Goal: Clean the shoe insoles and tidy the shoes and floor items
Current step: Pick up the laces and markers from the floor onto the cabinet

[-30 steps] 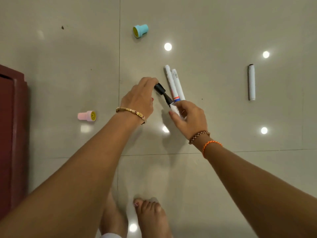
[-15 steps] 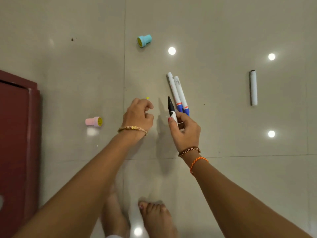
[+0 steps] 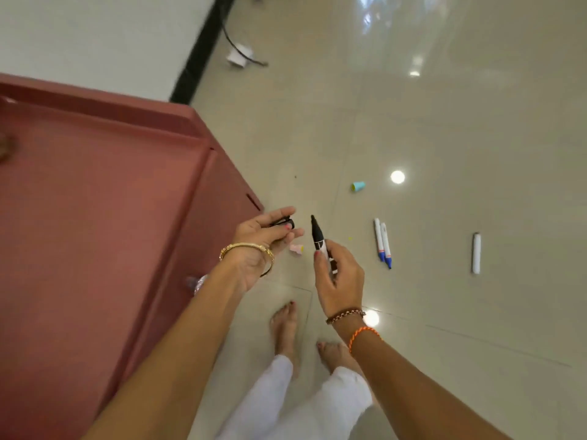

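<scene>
Pink stamp half behind fingers

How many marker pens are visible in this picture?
4: black marker gripped by the right hand; two blue-capped markers side by side on the floor; one white marker farther right.

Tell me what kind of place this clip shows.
Probably an indoor room in a home or classroom: glossy tiled floor, a reddish-brown cabinet top, and markers and small stamp toys scattered about.
</scene>
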